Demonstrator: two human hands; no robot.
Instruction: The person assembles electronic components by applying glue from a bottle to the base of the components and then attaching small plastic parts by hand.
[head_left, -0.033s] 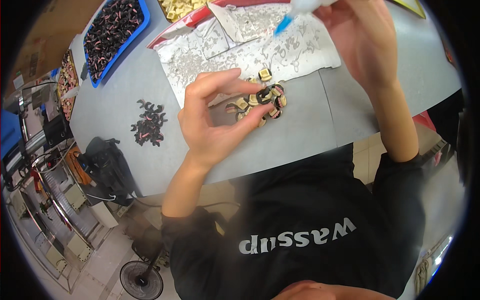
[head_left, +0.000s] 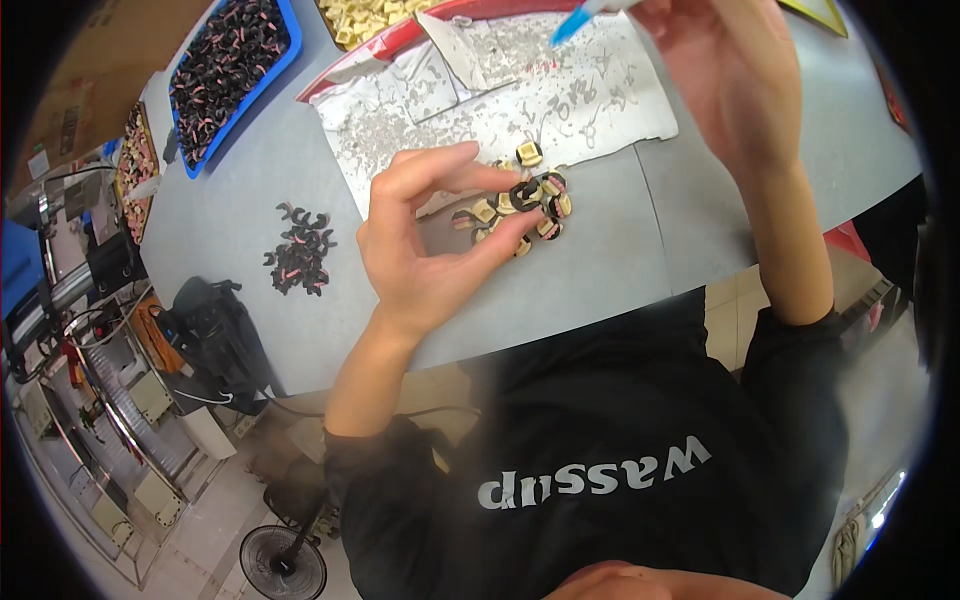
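My left hand (head_left: 425, 235) pinches a small black curved piece (head_left: 524, 194) between thumb and fingertips, just above the table. Beneath and around it lies a cluster of small cream square pieces (head_left: 484, 209) set in black curved ones, some showing pink. One more such cream-and-black piece (head_left: 529, 153) sits at the paper's near edge. At the upper right, my right hand (head_left: 735, 95) is closed round a white squeeze bottle (head_left: 607, 6), partly cut off by the picture's edge. Its blue nozzle (head_left: 571, 27) points down and left over the stained white paper (head_left: 600, 110), apart from the held piece.
Loose black and pink curved pieces (head_left: 299, 250) lie in a pile on the grey table (head_left: 400, 340), left of my left hand. Behind stand a blue tray (head_left: 238, 118) of similar pieces and a container of cream pieces (head_left: 365, 20). A fan (head_left: 283, 562) is at the lower left.
My right hand and the bottle have shifted a little away from the held piece, toward the far edge. The black piece has turned slightly in my left fingertips.
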